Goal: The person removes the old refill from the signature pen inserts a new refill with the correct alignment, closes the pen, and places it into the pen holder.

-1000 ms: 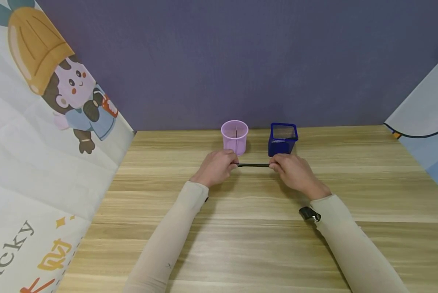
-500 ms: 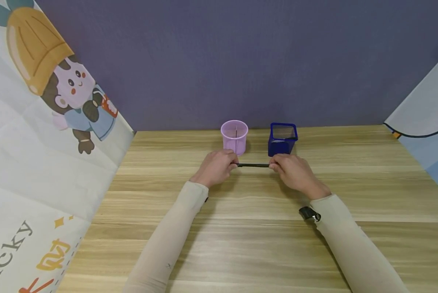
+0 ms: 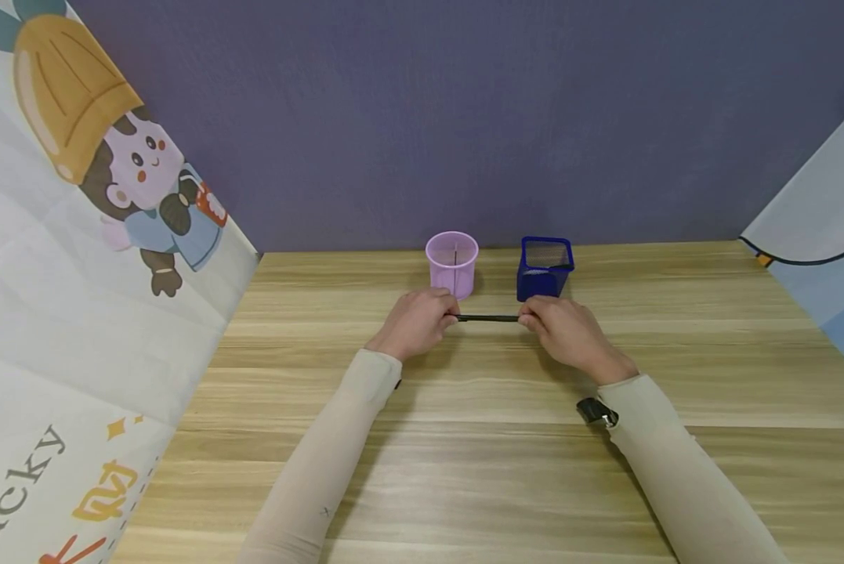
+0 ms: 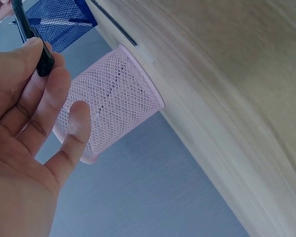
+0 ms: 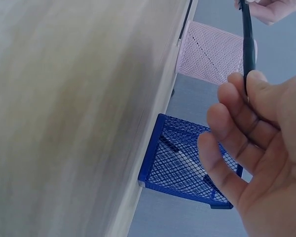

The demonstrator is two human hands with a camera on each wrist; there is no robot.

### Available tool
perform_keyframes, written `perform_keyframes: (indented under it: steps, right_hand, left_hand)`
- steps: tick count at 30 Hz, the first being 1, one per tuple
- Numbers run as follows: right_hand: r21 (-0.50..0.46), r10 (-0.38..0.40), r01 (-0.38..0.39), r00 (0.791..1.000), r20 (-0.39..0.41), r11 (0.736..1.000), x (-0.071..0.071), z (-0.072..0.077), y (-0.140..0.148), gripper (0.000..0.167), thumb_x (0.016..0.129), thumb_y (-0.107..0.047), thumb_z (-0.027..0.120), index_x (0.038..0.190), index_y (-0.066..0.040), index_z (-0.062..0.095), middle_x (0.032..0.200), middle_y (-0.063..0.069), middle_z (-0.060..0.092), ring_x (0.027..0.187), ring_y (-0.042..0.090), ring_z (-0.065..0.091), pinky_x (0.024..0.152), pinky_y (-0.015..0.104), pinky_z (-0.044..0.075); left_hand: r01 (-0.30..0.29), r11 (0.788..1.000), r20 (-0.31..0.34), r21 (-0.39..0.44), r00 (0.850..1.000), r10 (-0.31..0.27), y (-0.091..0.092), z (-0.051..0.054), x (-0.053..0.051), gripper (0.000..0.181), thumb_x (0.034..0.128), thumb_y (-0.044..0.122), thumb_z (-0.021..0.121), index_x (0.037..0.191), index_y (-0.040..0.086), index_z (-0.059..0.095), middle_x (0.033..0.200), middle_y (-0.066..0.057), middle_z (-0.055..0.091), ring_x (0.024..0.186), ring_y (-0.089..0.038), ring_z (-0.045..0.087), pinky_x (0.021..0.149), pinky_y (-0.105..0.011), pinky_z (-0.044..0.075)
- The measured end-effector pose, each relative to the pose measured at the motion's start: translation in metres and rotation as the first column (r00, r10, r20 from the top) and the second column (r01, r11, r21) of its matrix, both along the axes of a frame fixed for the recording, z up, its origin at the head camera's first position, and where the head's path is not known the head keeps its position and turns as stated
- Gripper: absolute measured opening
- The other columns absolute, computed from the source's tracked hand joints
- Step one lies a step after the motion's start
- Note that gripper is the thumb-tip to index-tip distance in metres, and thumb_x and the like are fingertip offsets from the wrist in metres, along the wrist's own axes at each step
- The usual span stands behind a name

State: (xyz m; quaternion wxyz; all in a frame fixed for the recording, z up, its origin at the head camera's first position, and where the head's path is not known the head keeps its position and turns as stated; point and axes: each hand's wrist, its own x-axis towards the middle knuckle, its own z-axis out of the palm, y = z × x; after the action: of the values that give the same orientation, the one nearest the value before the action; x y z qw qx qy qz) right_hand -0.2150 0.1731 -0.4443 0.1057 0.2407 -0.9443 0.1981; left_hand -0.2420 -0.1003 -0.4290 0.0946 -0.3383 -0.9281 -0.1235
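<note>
A slim black pen (image 3: 488, 318), with a clip seen in the left wrist view, is held level above the table by both hands. My left hand (image 3: 419, 323) pinches its left end between thumb and fingers; the other fingers spread loosely. At its right end my right hand (image 3: 561, 329) pinches it the same way. Just beyond the left hand stands a round pink mesh pen holder (image 3: 453, 266). A square blue mesh pen holder (image 3: 545, 270) stands beyond the right hand. Through the mesh in the right wrist view, a dark thin item (image 5: 168, 143) shows inside the blue holder.
The wooden table (image 3: 492, 470) ends at a dark blue-grey wall (image 3: 492, 125). A printed white sheet (image 3: 55, 313) borders the left side, another printed sheet (image 3: 816, 227) the right. A thin dark strip (image 4: 113, 22) shows along the table; I cannot tell what it is.
</note>
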Motion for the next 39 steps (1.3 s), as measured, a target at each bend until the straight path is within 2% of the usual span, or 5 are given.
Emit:
perform_keyframes:
  steps: [14, 24, 30, 39]
  right_hand:
    - [-0.035, -0.011, 0.011, 1.000, -0.001, 0.999, -0.001, 0.000, 0.001, 0.011, 0.102, -0.019, 0.063, 0.102, -0.011, 0.071, 0.094, 0.003, 0.073, 0.078, 0.021, 0.066, 0.070, 0.047, 0.055]
    - [-0.055, -0.010, 0.010, 1.000, 0.006, 0.998, 0.000, 0.004, 0.003, 0.014, 0.104, -0.019, 0.060, 0.106, -0.008, 0.070, 0.101, 0.007, 0.073, 0.081, 0.024, 0.068, 0.072, 0.048, 0.055]
    - [-0.059, -0.025, 0.025, 1.000, 0.000, 0.998, -0.001, 0.006, 0.006, 0.019, 0.106, -0.020, 0.057, 0.109, -0.007, 0.070, 0.105, 0.009, 0.073, 0.088, 0.027, 0.068, 0.077, 0.048, 0.055]
    - [-0.085, -0.033, 0.030, 0.999, -0.032, 0.996, 0.000, 0.010, 0.009, 0.019, 0.107, -0.019, 0.056, 0.108, -0.007, 0.070, 0.104, 0.011, 0.072, 0.085, 0.028, 0.068, 0.075, 0.049, 0.055]
  left_hand:
    - [-0.009, 1.000, 0.010, 0.002, 1.000, 0.009, 0.000, 0.000, 0.000, 0.012, 0.0981, 0.022, 0.070, 0.105, 0.015, 0.077, 0.102, 0.004, 0.074, 0.098, -0.014, 0.069, 0.088, -0.036, 0.058]
    - [-0.017, 1.000, -0.002, 0.011, 1.000, 0.017, -0.002, 0.001, 0.000, 0.016, 0.0982, 0.025, 0.070, 0.110, 0.016, 0.076, 0.104, 0.004, 0.072, 0.094, -0.013, 0.068, 0.084, -0.034, 0.058]
    - [-0.057, 0.998, -0.016, 0.036, 0.998, 0.058, -0.007, 0.002, -0.003, 0.015, 0.0992, 0.025, 0.068, 0.110, 0.017, 0.075, 0.103, 0.004, 0.071, 0.091, -0.012, 0.068, 0.079, -0.033, 0.058]
    - [-0.115, 0.989, -0.037, 0.091, 0.992, 0.119, -0.015, 0.008, -0.005, 0.016, 0.0993, 0.025, 0.068, 0.107, 0.014, 0.076, 0.101, 0.001, 0.075, 0.090, -0.015, 0.070, 0.079, -0.034, 0.059]
